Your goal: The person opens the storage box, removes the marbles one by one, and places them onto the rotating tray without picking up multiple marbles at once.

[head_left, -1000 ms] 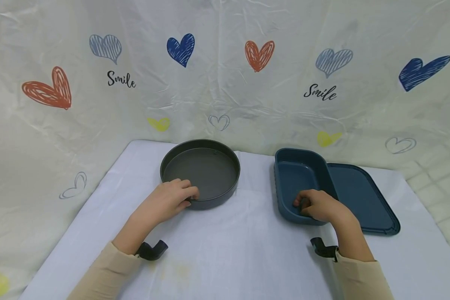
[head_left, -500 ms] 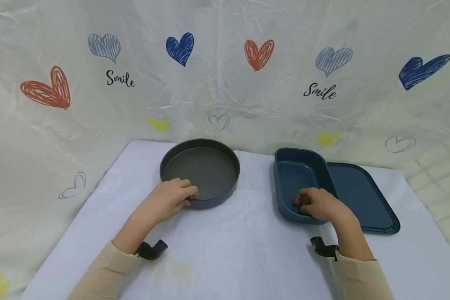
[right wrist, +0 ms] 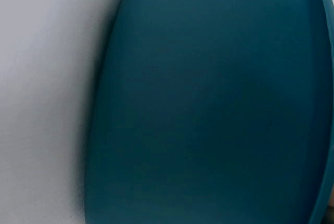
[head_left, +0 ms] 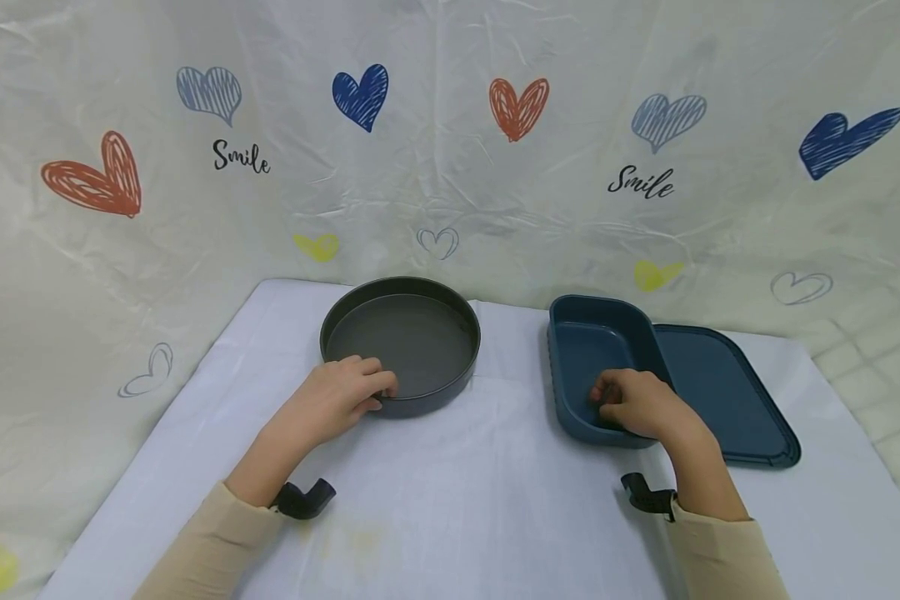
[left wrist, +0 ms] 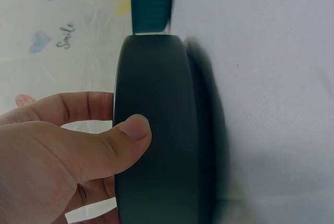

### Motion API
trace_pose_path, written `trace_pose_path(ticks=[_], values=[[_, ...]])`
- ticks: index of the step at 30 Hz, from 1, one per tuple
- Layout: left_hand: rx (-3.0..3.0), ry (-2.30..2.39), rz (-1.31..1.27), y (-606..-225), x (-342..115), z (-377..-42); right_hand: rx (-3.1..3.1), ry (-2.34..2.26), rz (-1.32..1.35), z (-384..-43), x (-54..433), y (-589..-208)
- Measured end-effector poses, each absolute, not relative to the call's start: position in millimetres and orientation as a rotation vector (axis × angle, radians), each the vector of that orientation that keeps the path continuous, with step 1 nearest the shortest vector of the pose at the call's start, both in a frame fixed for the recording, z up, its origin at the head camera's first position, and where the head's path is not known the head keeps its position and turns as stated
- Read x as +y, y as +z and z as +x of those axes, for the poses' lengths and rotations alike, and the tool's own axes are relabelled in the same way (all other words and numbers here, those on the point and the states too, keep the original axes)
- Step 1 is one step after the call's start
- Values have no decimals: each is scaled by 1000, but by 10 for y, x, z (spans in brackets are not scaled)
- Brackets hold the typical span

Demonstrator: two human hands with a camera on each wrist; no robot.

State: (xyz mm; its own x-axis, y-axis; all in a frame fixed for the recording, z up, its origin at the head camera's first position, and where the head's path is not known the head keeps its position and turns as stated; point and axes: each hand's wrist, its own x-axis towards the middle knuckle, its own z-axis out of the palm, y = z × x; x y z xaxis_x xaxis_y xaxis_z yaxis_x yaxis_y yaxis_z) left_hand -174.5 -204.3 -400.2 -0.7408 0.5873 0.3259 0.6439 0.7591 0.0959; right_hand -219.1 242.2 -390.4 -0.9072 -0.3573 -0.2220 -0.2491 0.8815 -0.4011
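My left hand (head_left: 345, 396) grips the near rim of a round dark grey cake pan (head_left: 420, 350). The left wrist view shows the thumb (left wrist: 134, 128) pressed on the pan's outer wall (left wrist: 156, 78), with the other fingers over the rim on the inner side. A deep blue rectangular container (head_left: 588, 342) stands at the right. Over its near end my right hand (head_left: 637, 404) reaches inside, fingers bent and pointing left; I cannot tell whether they hold anything. In the right wrist view the container's outer wall (right wrist: 209, 98) fills most of the frame and hides the fingers.
A flat blue lid (head_left: 727, 392) lies right of the container, partly behind it. Both vessels stand on a white cloth (head_left: 480, 500). Behind the table hangs a pale sheet (head_left: 435, 167) printed with hearts. Each wrist carries a black camera mount (head_left: 305, 500).
My right hand has risen slightly inside the container, its fingers shifting a little away from me. The left hand and the pan have stayed in place.
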Motion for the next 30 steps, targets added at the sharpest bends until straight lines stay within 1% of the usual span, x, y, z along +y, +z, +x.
trace_pose_path(ticks=[21,30], values=[[-2659,-324,-932,-4027,-2020,-1751,2798,-538,-498,-2192,2418,-3881],[-2682,-334,-925,-4032,-2012,-1754,2886,-640,-486,-2208,2414,-3867]])
